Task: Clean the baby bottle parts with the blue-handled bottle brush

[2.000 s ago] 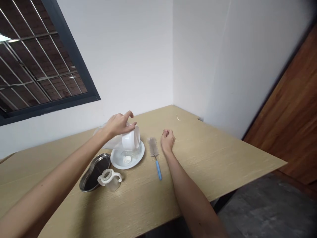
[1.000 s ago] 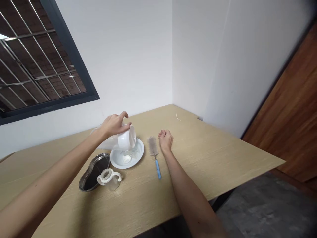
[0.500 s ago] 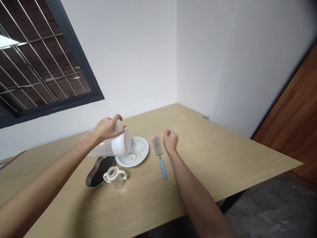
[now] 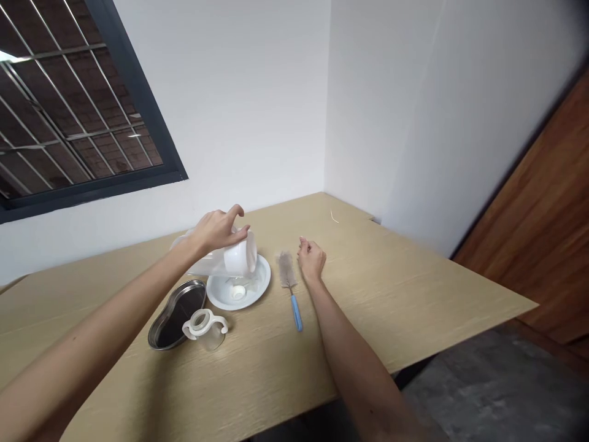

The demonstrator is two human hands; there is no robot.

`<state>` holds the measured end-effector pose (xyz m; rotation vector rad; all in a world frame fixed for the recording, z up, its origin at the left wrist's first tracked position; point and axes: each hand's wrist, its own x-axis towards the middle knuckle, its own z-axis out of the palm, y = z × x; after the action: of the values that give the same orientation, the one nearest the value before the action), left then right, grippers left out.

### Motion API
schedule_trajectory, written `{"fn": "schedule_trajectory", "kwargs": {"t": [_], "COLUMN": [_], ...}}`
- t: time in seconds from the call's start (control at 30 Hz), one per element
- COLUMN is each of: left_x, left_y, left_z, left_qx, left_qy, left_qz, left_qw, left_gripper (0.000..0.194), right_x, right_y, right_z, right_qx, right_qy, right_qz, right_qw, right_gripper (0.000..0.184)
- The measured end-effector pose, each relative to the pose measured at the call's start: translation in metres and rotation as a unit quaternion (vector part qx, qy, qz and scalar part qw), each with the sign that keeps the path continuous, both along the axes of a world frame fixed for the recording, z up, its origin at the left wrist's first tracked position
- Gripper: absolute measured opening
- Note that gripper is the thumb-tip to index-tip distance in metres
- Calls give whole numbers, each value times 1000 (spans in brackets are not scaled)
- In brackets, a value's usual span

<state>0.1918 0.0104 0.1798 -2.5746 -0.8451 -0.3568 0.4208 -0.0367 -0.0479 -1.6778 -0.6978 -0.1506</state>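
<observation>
My left hand (image 4: 219,232) grips a large clear plastic jug (image 4: 212,265) with a broad white end (image 4: 242,255). The jug lies tilted on its side above a white plate (image 4: 264,287), its white end facing right. On the plate are a small white ring (image 4: 238,293) and clear pieces too indistinct to name. My right hand (image 4: 312,259) rests on the table with its fingers curled and nothing visible in them. Just left of it lies a bottle brush (image 4: 296,312) with a blue handle. A clear baby bottle (image 4: 211,337) with two white handles stands uncapped in front of the plate.
A steel kidney-shaped tray (image 4: 154,336) sits left of the baby bottle. A thin white bent strip (image 4: 334,217) lies near the far corner of the wooden table (image 4: 391,294). White walls and a barred window (image 4: 83,116) bound the back.
My left hand has carried the jug rightward and slightly up over the plate. The fingers of my right hand have shifted a little. The whole view has turned slightly.
</observation>
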Motion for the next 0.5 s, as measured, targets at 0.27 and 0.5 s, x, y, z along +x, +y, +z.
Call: {"fn": "schedule_trajectory", "kwargs": {"t": [0.27,0.5], "left_x": [-47,-54], "left_y": [14,-5], "left_z": [12,16], "left_qx": [18,-20], "left_qy": [27,6], "left_qz": [70,38], "left_qw": [997,999], "left_gripper": [51,49], "right_x": [-1,0], "right_y": [2,1], "right_z": [1,4], "right_qx": [58,60], "right_qy": [42,49], "right_qz": [37,7], "right_qw": [997,997], "right_gripper": [37,31]}}
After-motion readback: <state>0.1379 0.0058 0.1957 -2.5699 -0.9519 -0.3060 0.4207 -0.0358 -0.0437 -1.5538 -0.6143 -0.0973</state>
